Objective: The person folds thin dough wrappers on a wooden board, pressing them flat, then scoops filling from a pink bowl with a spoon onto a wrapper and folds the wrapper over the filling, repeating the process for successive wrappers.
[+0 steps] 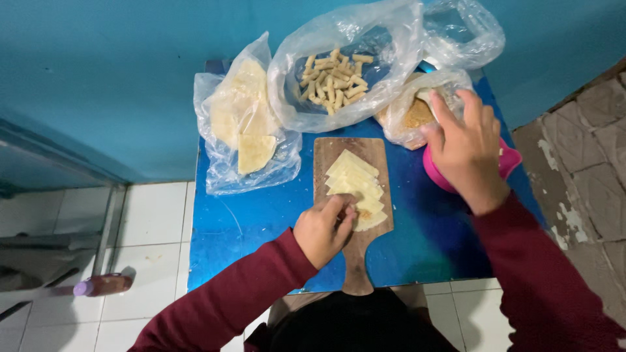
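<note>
The pale wrapper squares [355, 182] lie fanned on a wooden board [357, 261] mid-counter, and the left hand [321, 229] has its fingers [339, 210] closed on the nearest sheet, seemingly lifting or folding it, which calls for a light peel. Just right of those fingers, the right hand [466, 146] reaches open-fingered into a clear crumb bag [407, 117] over a pink bowl [512, 161] (contents hidden). Beyond lie clear bags of rolled sticks [332, 78] and flat sheets [244, 124] on the blue counter [261, 221].

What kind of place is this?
Probably a home cooking corner. A small blue table stands on white floor tiles, with a wooden board of pale wrappers and a bag of rolled snacks.
</note>
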A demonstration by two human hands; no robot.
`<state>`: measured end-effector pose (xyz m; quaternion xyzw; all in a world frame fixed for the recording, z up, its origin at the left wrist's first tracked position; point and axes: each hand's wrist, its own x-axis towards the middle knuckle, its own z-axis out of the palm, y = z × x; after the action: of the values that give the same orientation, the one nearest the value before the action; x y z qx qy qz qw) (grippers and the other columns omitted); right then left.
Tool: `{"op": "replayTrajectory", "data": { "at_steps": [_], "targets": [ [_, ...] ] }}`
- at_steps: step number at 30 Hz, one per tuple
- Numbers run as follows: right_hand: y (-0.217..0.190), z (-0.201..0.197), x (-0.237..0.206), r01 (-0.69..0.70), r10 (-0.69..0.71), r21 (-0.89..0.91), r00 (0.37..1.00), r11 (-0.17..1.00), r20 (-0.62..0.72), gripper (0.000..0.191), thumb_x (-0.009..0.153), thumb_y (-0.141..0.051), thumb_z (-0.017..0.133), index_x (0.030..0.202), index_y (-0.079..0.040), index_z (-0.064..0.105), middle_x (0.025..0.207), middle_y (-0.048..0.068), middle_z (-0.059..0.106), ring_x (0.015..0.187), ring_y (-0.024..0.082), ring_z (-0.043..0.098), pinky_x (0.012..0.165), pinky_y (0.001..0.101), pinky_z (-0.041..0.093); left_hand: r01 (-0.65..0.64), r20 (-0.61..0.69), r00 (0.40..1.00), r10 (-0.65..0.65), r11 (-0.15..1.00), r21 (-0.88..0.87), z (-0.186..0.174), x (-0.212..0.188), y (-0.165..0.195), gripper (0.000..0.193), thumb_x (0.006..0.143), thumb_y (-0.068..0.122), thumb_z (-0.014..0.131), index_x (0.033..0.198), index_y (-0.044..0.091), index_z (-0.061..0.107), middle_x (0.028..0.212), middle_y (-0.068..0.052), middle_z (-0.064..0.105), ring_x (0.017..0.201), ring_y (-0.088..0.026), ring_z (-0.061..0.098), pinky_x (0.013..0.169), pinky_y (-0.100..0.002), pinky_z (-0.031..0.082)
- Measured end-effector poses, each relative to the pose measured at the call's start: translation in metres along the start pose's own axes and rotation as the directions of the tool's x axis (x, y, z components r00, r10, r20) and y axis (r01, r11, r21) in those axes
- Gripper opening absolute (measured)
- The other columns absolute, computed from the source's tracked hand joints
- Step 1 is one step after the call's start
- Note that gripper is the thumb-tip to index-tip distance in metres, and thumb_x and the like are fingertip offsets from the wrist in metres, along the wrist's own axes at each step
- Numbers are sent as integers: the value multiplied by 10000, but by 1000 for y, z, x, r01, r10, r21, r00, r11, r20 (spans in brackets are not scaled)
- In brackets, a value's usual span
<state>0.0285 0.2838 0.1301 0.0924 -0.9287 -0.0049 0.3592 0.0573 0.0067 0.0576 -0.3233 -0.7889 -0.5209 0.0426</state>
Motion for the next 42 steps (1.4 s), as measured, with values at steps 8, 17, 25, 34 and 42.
{"op": "replayTrajectory", "data": {
  "at_steps": [8, 17, 25, 34, 42],
  "targets": [
    [-66, -10, -68, -177, 46, 384, 944, 906, 326, 134, 829, -167, 785, 861, -123, 663, 853, 78, 652, 834, 332, 604, 766, 449, 461, 73, 24, 997, -71, 993, -92, 3, -1, -3, 282, 927, 80, 678, 1201, 54, 620, 897, -103, 723, 747, -279, 736, 639, -368, 591],
    [-97, -6, -98, -262, 183, 403, 957, 877, 224, 183, 801, -133, 791, 926, -120, 657, 898, 76, 654, 852, 337, 572, 761, 454, 453, -37, 22, 999, 38, 999, -19, 4, 0, -4, 355, 962, 57, 645, 1315, 87, 625, 889, -120, 734, 801, -322, 733, 685, -413, 582],
    [-112, -2, -106, -416, 329, 523, 909, 744, 255, 241, 868, -142, 764, 1061, -81, 631, 974, 40, 712, 859, 261, 618, 804, 389, 484, -74, 75, 995, 69, 996, 55, 0, 1, -2, 426, 916, 58, 679, 1335, 81, 610, 895, -96, 718, 853, -311, 691, 747, -417, 559],
    [-116, -3, -101, -305, 244, 493, 952, 815, 185, 272, 884, -94, 729, 1130, -76, 615, 1001, -29, 769, 880, 223, 642, 839, 396, 440, -190, 20, 982, 189, 977, 99, 1, -2, -5, 261, 883, 39, 691, 1142, 68, 695, 963, -140, 664, 939, -341, 654, 794, -419, 545],
    [-100, -21, -91, -102, 11, 348, 967, 932, 255, 267, 774, -156, 756, 1040, -177, 764, 969, -34, 694, 928, 263, 585, 785, 421, 414, -188, 59, 982, 180, 963, 194, 5, -2, -8, 144, 900, 80, 690, 1031, 54, 745, 941, -119, 686, 910, -337, 655, 807, -414, 541]
  ]
}}
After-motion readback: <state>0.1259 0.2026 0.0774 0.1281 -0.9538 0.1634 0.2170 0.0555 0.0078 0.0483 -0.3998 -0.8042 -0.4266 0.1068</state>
